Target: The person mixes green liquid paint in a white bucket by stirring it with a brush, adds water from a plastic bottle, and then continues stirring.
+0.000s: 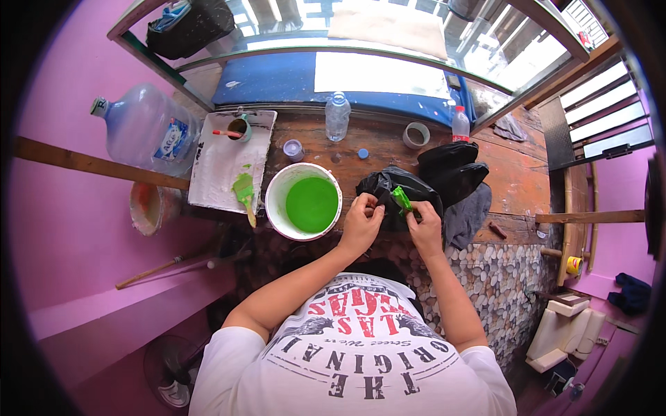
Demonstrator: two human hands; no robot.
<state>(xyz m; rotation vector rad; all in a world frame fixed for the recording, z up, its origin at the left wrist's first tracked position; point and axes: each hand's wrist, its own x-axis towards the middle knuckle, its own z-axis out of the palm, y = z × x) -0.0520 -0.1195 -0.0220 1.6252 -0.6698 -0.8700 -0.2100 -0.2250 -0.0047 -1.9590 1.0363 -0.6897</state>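
Observation:
My left hand [364, 223] pinches the edge of a black plastic bag [409, 177] on the wooden table [374, 145]. My right hand [423, 227] grips the same bag beside a bright green, crumpled strip [401, 200]; whether my fingers also touch the strip is unclear. To the left stands a white bucket [270, 194] holding green liquid [310, 204]. A white paint tray [215, 166] holds a brush with green paint [243, 194] and a cup [239, 130] with a red-handled tool lying across it.
Bottles [337, 116], a jar [293, 149], a ring-shaped container [416, 135] and black bags [452, 173] sit on the table. A large water jug [142, 128] is at left, above a stained bucket [149, 208]. A wooden rail [590, 217] juts at right; a fan [173, 374] stands lower left.

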